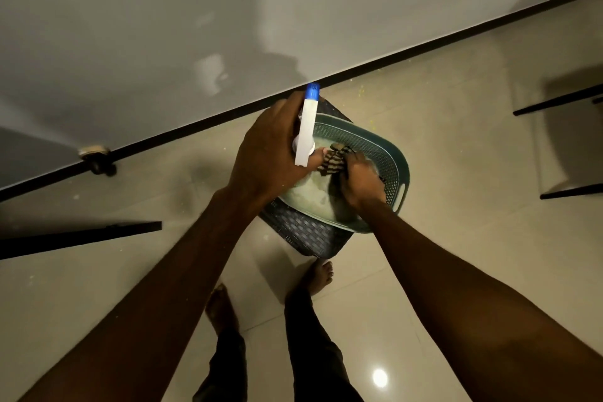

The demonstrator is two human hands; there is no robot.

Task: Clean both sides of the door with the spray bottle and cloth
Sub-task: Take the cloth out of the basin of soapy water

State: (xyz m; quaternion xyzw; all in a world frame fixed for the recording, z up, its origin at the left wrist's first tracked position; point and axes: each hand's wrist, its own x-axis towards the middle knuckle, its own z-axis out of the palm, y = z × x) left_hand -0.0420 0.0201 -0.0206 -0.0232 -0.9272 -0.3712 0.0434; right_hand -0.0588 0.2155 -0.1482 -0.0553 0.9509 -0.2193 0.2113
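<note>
Head view, looking straight down.

Left grip [267, 153]: fingers curled round the spray bottle [306, 127], holding it above the near-left rim of the basket. Bottle head white, with a blue nozzle tip pointing away from the person toward the wall. The bottle's body was hidden under the hand.

Right grip [362, 183]: reached down inside the teal basket [391, 153], fingers closed on the striped cloth [334, 158]. The cloth was bunched, dark and light stripes, lying against the basket's pale inner floor and just beside the left thumb.

The basket had perforated walls and a handle slot on its right side. It sat on a dark woven stand [310, 235], which stood on the glossy beige tiled floor [424, 271].

A grey panel [163, 26] filled the upper frame, with a dark strip [195, 129] along its bottom edge. I could not tell whether this was the door or a wall. A small metal fitting [96, 158] sat at the strip on the left.

Bare feet: left foot [220, 307], right foot [318, 277], just behind the stand.
</note>
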